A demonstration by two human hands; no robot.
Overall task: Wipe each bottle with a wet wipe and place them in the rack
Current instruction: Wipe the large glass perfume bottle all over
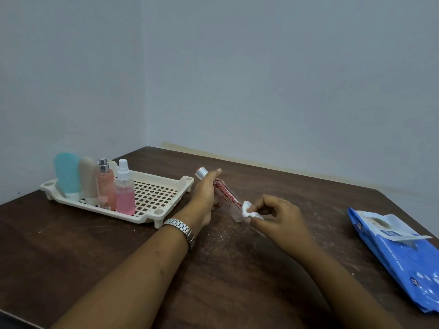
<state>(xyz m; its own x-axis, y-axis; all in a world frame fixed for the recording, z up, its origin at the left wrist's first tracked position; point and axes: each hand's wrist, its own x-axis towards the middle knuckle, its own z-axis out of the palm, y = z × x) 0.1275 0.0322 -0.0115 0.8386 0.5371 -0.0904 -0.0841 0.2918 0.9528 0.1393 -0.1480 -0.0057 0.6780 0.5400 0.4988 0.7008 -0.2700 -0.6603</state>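
I see the left hand (204, 193) with fingers curled round the upper half of a slim clear bottle (225, 194) that has red beads inside and a silver cap. The bottle is tilted over the middle of the tabletop (237, 281), cap toward the far edge and base toward me. I cannot tell if the base touches the wood. The right hand (278, 217) pinches a folded white wet wipe (248, 210) between thumb and fingertips, pressed against the bottle's lower end. The cream slotted rack (152, 195) sits near the far left corner, just beside the left hand. 4 bottles stand upright at the rack's left end: teal tube (67, 174), beige tube (89, 179), peach spray bottle (105, 188), pink spray bottle (125, 193). The blue wipes pack (399, 255) lies flat at the right edge with its flap lifted. There is a metal watch (181, 227) on the left wrist.
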